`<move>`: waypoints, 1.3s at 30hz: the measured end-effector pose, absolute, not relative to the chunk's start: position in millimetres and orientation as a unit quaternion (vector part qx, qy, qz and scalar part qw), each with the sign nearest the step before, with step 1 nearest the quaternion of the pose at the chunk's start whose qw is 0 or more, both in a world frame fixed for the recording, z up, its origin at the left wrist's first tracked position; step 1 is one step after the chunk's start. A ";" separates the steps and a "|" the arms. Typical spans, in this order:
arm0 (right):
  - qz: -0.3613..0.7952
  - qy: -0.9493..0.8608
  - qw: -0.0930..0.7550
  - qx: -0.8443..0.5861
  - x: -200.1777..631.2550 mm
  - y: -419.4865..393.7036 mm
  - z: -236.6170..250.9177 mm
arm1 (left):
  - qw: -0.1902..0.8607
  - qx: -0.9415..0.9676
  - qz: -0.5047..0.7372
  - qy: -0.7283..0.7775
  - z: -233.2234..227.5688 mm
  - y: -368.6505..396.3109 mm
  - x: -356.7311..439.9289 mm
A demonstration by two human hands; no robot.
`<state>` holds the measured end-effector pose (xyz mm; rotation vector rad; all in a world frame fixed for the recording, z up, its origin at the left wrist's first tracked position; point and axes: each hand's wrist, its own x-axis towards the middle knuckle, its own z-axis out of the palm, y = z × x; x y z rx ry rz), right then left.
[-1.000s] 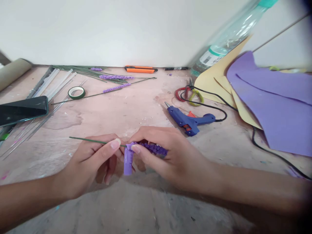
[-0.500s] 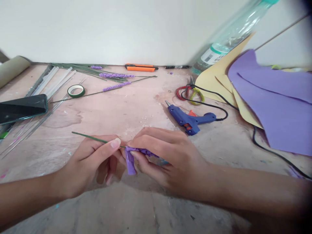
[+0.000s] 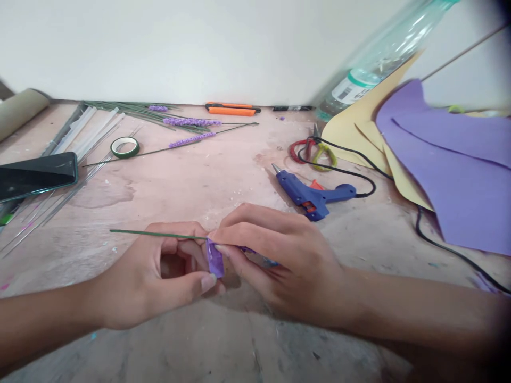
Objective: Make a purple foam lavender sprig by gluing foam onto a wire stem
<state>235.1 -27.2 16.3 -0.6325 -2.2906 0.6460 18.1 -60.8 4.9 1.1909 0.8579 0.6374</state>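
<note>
Between thumb and fingers, my right hand (image 3: 275, 255) pinches a green stem (image 3: 155, 233) at the place where a purple foam strip (image 3: 215, 259) meets it. The stem's bare end points left across my left hand (image 3: 159, 271). A loose tail of the strip hangs down from the stem, and my left thumb presses its lower end against the fingers behind. More of the purple piece shows only partly beneath my right fingers. Beyond my right hand lies a blue hot glue gun (image 3: 305, 194) with its nozzle pointing up and left.
Finished purple flower stems (image 3: 191, 140) lie at the back, near a roll of green tape (image 3: 125, 147). A phone (image 3: 40, 174) and glue sticks (image 3: 90, 135) are left. Scissors (image 3: 313, 153), an orange cutter (image 3: 231, 109), a bottle (image 3: 351, 88) and purple foam sheets (image 3: 459, 175) stand or lie around.
My left thumb and fingers have let go of the green stem and moved down onto the tail of the purple strip. The stem now lies more level. My right hand keeps its hold.
</note>
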 end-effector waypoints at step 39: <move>0.370 -0.859 0.216 -0.281 237.1 -21.6 41.6 | 0.708 0.545 0.278 0.354 0.7 -61.5 12.5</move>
